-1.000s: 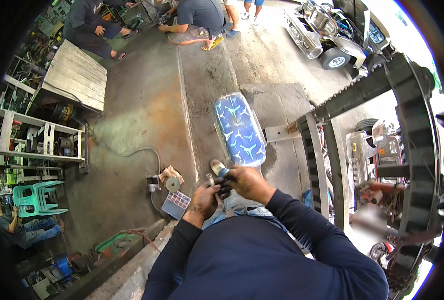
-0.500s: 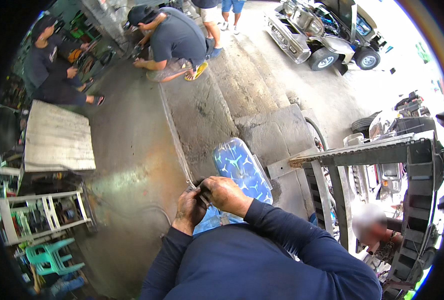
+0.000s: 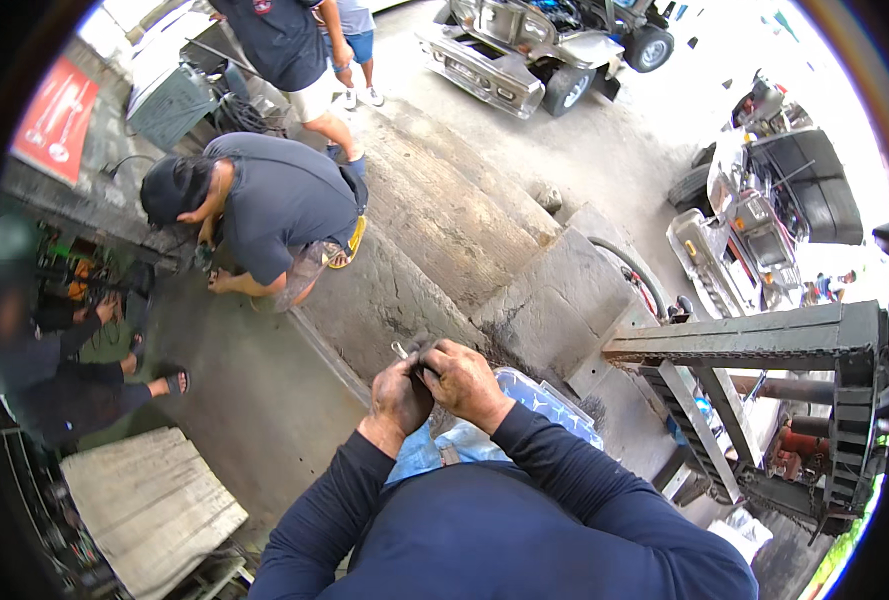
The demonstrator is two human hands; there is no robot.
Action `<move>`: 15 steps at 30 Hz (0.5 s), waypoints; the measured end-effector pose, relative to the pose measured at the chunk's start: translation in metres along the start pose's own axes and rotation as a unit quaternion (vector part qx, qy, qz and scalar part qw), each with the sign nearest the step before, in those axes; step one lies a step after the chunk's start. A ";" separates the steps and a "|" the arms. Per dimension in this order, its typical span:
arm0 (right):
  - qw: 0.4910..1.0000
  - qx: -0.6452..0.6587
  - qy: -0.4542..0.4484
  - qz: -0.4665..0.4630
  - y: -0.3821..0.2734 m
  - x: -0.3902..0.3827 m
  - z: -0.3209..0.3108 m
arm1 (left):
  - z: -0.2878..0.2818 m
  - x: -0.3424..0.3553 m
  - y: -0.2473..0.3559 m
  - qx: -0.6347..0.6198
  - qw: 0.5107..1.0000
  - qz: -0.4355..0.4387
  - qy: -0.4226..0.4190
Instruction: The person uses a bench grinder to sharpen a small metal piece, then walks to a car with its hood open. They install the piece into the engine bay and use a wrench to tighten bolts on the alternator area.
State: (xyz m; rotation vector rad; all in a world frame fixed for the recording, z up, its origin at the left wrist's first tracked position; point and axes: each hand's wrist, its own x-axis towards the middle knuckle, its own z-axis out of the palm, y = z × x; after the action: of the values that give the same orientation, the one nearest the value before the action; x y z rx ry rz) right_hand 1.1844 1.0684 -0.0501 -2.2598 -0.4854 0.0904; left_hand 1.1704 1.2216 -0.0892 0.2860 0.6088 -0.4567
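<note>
- While my left hand [image 3: 401, 396] curls around a slim silvery metal tool [image 3: 399, 350] mid-frame, I cannot tell what my right hand [image 3: 461, 383] holds.
- Handling seems unfinished, the tool not yet released.

Recorded as a vehicle workshop, open to daylight at far right. Identified by a bare-metal vehicle [image 3: 499, 80] with front end exposed, a second, partly stripped vehicle [image 3: 749, 235] and a heavy steel frame [image 3: 744, 338] hung with chain. Also noted: grimy concrete floor [image 3: 229, 415], worn board-topped table [image 3: 154, 505], crowded gear at left, co-worker [image 3: 284, 190] crouching by the wall [image 3: 124, 185].
</note>
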 end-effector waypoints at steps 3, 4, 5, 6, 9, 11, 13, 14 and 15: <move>0.994 0.077 0.066 0.041 0.006 0.067 -0.014 | 0.047 0.044 0.058 0.085 0.995 -0.039 -0.035; 0.982 0.141 0.096 0.085 0.011 0.090 -0.021 | 0.064 0.058 0.073 0.142 0.987 -0.053 -0.044; 0.971 0.182 0.116 0.100 0.019 0.107 -0.034 | 0.083 0.072 0.082 0.184 0.982 -0.046 0.004; 0.975 0.148 0.117 0.120 0.027 0.125 -0.045 | 0.100 0.085 0.089 0.269 0.963 -0.021 0.011; 0.988 0.052 0.074 0.124 0.055 0.168 -0.079 | 0.144 0.124 0.109 0.508 0.860 0.041 0.023; 0.987 0.060 0.059 0.134 0.072 0.195 -0.090 | 0.165 0.156 0.123 0.525 0.850 -0.011 0.043; 0.989 0.057 0.060 0.122 0.091 0.223 -0.096 | 0.179 0.189 0.141 0.515 0.852 -0.061 0.068; 0.989 0.047 0.053 0.127 0.107 0.244 -0.101 | 0.186 0.214 0.151 0.514 0.850 -0.082 0.083; 0.993 0.050 0.042 0.102 0.122 0.264 -0.106 | 0.191 0.239 0.160 0.474 0.874 -0.078 0.071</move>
State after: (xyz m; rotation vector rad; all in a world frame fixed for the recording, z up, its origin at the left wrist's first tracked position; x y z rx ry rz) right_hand 1.4892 1.0189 -0.0442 -2.1997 -0.1992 0.1194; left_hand 1.5146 1.2078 -0.0635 1.2252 0.5114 -0.8843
